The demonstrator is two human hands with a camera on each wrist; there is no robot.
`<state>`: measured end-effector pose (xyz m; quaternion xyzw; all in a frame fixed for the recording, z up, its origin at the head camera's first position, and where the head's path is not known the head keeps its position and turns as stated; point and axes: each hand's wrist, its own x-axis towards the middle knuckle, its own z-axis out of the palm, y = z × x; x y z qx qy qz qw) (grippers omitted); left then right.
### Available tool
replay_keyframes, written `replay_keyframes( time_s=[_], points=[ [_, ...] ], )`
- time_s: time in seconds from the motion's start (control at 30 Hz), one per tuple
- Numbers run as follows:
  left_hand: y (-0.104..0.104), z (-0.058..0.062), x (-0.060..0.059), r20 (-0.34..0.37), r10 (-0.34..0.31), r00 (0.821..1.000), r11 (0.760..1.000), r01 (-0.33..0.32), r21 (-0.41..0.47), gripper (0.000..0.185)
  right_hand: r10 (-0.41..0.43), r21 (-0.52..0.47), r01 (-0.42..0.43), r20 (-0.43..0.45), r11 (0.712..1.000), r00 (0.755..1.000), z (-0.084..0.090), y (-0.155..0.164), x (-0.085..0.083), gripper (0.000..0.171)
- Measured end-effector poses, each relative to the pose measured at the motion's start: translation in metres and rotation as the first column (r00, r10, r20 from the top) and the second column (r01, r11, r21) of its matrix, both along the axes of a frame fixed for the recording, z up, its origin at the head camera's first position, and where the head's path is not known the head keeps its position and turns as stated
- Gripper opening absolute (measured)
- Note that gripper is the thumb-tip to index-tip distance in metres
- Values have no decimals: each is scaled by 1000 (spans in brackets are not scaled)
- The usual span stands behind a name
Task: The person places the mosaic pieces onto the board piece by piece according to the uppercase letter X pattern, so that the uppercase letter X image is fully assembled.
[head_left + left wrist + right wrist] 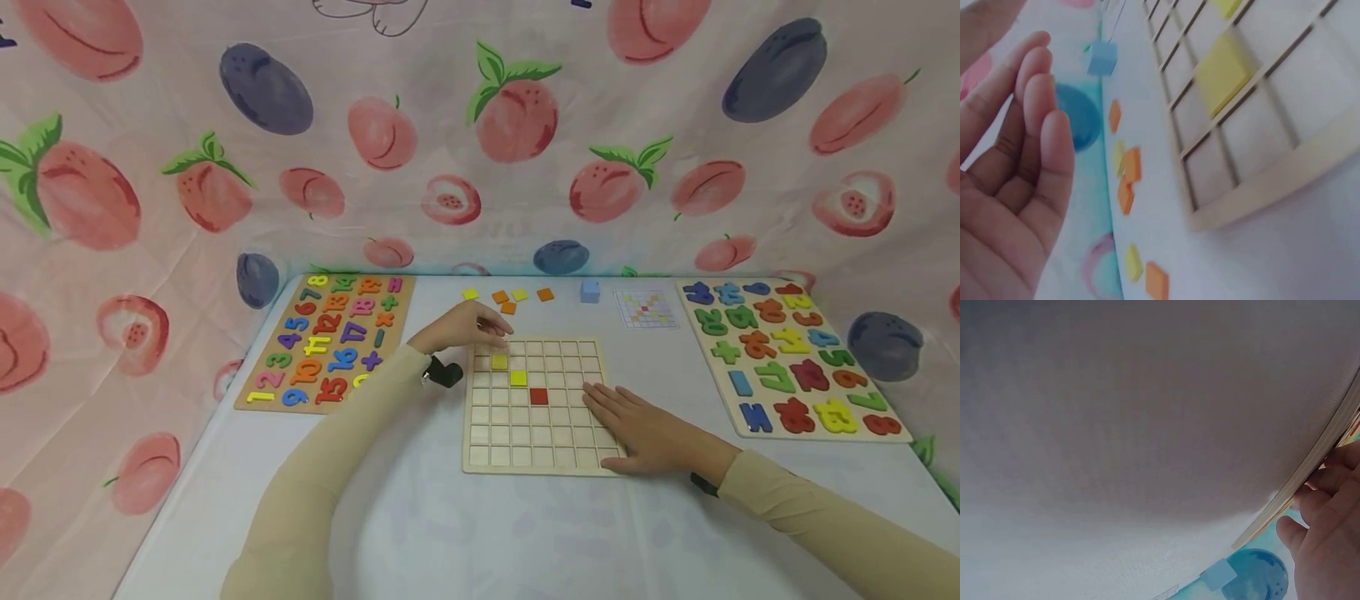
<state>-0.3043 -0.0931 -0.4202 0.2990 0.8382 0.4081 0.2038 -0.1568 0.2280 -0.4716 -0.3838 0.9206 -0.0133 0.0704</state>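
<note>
A square wooden grid board (540, 472) lies flat, with two yellow tiles (518, 378) and one red tile (538, 397) set diagonally in its cells. Over its upper left corner hovers my left hand (467, 326), fingers loosely bent; in the left wrist view no tile shows in that hand, and a yellow tile (1224, 74) sits in a cell to the right of it. My right hand (651, 432) rests with extended fingers on the board's right edge. In the right wrist view its fingers (1313, 503) lie along the board's side (1285, 494).
Several loose orange tiles (545, 294) and yellow tiles (470, 294) lie behind the board. A blue cube (590, 291) and a printed pattern card (647, 308) are farther right. Number puzzle boards stand at left (402, 308) and right (858, 433). A fruit-print cloth (517, 225) hangs behind.
</note>
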Motion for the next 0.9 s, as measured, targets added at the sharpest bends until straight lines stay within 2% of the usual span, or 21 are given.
replay_keyframes(
  time_s=[0.33, 0.5, 0.67, 0.9],
  points=[
    [-18, 11, -27, 1, 152, 988, 987, -152, 42, 34, 0, 1, 0, 10, 1000, 1000, 0, 0, 0, 91],
    [-26, 8, -42, 33, 221, 975, 969, -223, 102, 35, 6, -17, -6, -13, 1000, 1000, -1, 1, 1, 91],
    [-32, 1, -53, 23, 277, 961, 951, -277, 139, 30, 6, -4, -6, -9, 1000, 1000, -1, 1, 0, 92],
    [-38, -8, -62, 53, 347, 937, 929, -350, 116, 34, 20, -14, -20, -36, 1000, 999, -2, 2, 0, 91]
  ],
)
